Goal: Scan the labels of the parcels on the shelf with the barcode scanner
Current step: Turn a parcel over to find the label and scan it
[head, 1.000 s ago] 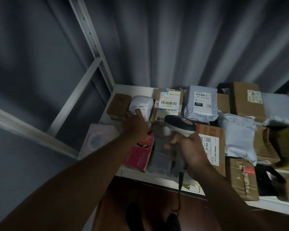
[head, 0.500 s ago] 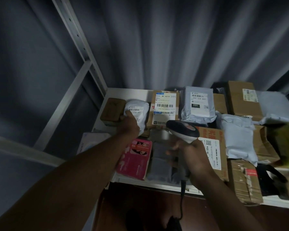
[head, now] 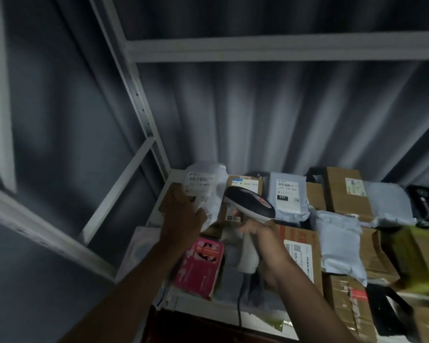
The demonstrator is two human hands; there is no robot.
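Left hand [head: 183, 216] grips a white poly-bag parcel [head: 206, 186] by its lower left edge, fingers curled round the plastic, holding it raised and tilted above the back left corner of the shelf [head: 174, 175]. The parcel's printed label [head: 200, 183], bearing a barcode strip, faces the camera; the text is too blurred to read. Right hand [head: 263, 246] is closed round the pale handle of the barcode scanner [head: 249, 206], whose dark, red-marked head lies just right of the parcel, near its lower right edge, and points up and left. A black cable [head: 239, 308] hangs from the handle base. Behind the scanner stands a cardboard box [head: 245, 186] with a white label, partly hidden. To its right lies a grey mailer [head: 287, 196] marked 231. Below the left hand lies a pink box [head: 201, 266] at the shelf's front edge.
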